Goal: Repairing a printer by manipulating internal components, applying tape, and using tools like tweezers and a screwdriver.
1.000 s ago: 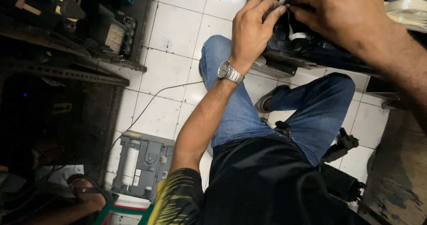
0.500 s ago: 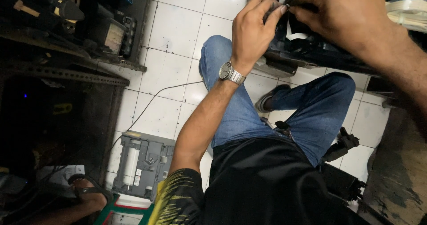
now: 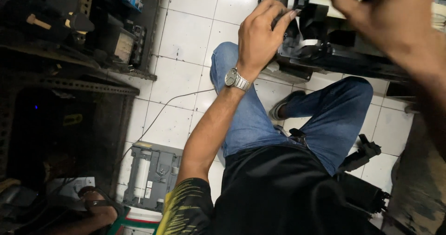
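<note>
Head view shows me both hands up at a black machine [image 3: 334, 53] that stands on the white tiled floor [image 3: 186, 35], just past the knees in blue jeans [image 3: 334, 119]. My left hand [image 3: 260, 35] has its fingers [image 3: 283, 17] curled and pressed on the left end of the machine, close to a white strip part [image 3: 304, 43] inside it. I cannot tell if the fingers really grip something or only rest there. On this wrist sits a silver wristwatch [image 3: 234, 79].

My right hand [image 3: 390, 16] is near the camera and blurred. It lies over the top of the same machine, fingers bent downward, but what they hold, if anything, is hidden from me.

At the left I see a dark metal shelf [image 3: 69, 72] full of parts. Lower, a grey plastic assembly [image 3: 151, 174] lies flat on the tiles, and a thin cable [image 3: 158, 116] runs across the floor toward it. In the bottom left corner is another person's foot in a sandal [image 3: 97, 207], well apart from my hands.
</note>
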